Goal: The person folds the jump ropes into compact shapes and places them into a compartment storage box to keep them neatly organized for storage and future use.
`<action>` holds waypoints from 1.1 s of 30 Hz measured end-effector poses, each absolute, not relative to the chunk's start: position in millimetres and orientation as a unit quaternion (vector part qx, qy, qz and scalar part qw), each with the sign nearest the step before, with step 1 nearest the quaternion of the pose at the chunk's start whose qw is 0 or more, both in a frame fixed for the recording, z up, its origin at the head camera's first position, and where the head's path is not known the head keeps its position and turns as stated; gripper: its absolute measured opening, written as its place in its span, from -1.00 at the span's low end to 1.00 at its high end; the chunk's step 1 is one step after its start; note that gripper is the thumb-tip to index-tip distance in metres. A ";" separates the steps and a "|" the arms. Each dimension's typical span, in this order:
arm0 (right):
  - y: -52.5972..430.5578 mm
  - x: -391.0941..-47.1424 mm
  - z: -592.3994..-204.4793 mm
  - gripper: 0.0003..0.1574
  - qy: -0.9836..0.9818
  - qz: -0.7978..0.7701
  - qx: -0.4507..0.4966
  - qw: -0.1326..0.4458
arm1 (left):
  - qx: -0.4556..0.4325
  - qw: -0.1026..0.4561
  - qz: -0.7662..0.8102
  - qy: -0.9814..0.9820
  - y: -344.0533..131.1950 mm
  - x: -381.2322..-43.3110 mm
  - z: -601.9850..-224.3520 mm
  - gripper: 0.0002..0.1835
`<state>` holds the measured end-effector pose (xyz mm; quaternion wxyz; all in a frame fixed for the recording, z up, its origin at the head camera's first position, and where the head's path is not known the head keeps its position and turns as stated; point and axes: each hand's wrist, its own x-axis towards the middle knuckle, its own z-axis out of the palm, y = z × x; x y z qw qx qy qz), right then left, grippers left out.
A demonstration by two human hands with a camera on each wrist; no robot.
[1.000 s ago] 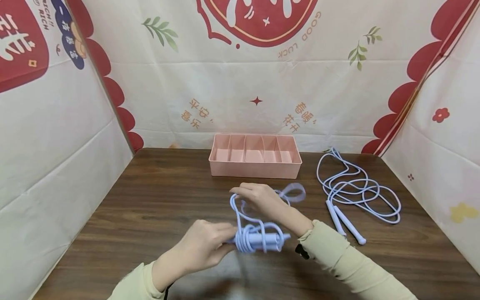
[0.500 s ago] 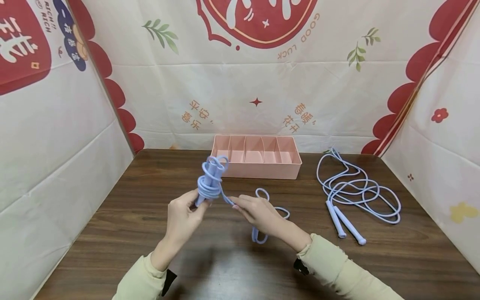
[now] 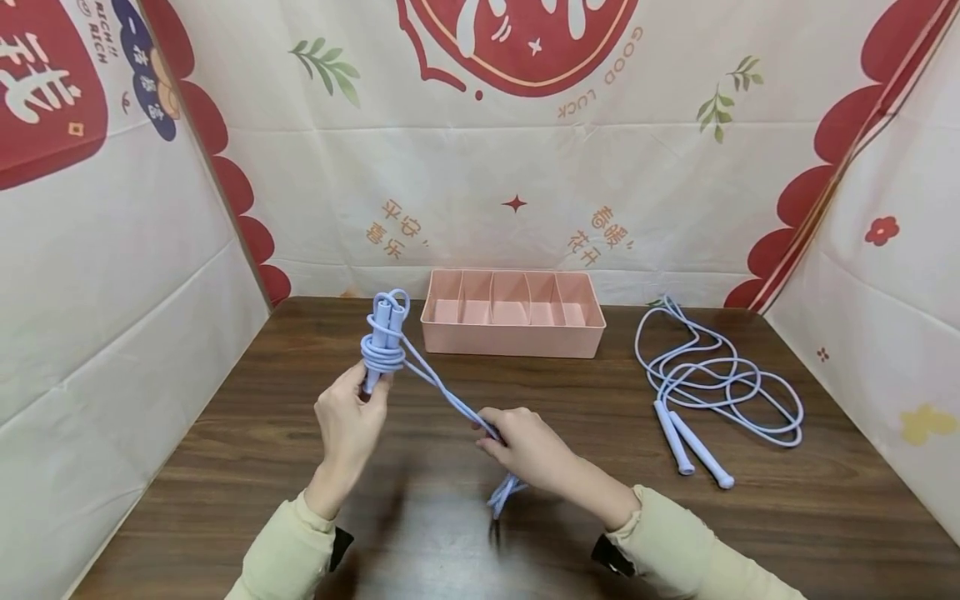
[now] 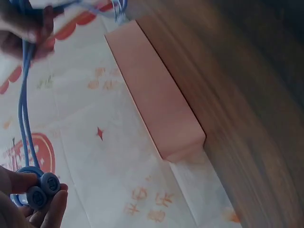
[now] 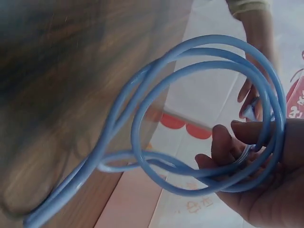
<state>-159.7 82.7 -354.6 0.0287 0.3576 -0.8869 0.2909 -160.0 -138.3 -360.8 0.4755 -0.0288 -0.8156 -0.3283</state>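
Note:
Pinched upright in my left hand [image 3: 348, 425] are the two handles of a light-blue jump rope [image 3: 386, 337], with several turns of cord wound round them. The handle ends [image 4: 50, 183] show between thumb and fingers in the left wrist view. From the bundle the doubled cord [image 3: 442, 390] slants down to my right hand [image 3: 528, 450], which grips it with curled fingers. Loops of the cord [image 5: 209, 42] circle in front of that hand in the right wrist view, and a loose end [image 3: 506, 496] hangs below it in the head view.
A pink compartment box [image 3: 513, 342] stands at the back of the dark wooden table [image 3: 247, 467]. To the right lies a second light-blue jump rope, its cord in loose loops and its handles [image 3: 675, 437] side by side. Printed cloth [image 3: 465, 167] closes off the back and sides.
My left hand has turned the wound handles upright and carried them leftward. My right hand has drawn the doubled cord out into a straight slant; the cord on the table has been pulled along.

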 end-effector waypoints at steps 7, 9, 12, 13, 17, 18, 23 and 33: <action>81.2 -150.6 -354.2 -0.75 -0.873 0.342 0.346 -0.041 | 0.020 0.473 -0.329 -0.817 -148.6 -173.6 -364.4 -0.81; 81.2 -146.8 -357.1 -0.75 -0.867 0.352 0.347 -0.058 | 0.043 0.469 -0.341 -0.813 -153.6 -177.2 -366.0 -0.82; 82.7 -139.3 -362.0 -0.82 -0.868 0.345 0.354 -0.044 | 0.076 0.456 -0.353 -0.813 -162.5 -180.8 -368.1 -0.85; 83.6 -137.0 -363.4 -0.82 -0.872 0.327 0.364 -0.025 | 0.084 0.449 -0.352 -0.817 -165.2 -181.7 -368.7 -0.85; 87.6 -131.1 -363.3 -0.68 -0.870 0.164 0.448 0.126 | 0.090 0.388 -0.315 -0.861 -173.5 -183.0 -370.4 -0.77; 88.4 -130.7 -361.2 -0.65 -0.859 0.115 0.469 0.169 | 0.086 0.363 -0.296 -0.879 -174.7 -182.6 -370.3 -0.74; 89.1 -132.5 -335.5 -0.74 -0.781 -0.014 0.552 0.291 | 0.037 0.225 -0.168 -0.959 -175.6 -179.7 -366.9 -0.70; 95.1 -171.3 -278.6 -0.85 -0.757 0.028 0.571 0.316 | -0.237 0.078 0.042 -0.968 -132.8 -131.0 -363.2 -0.71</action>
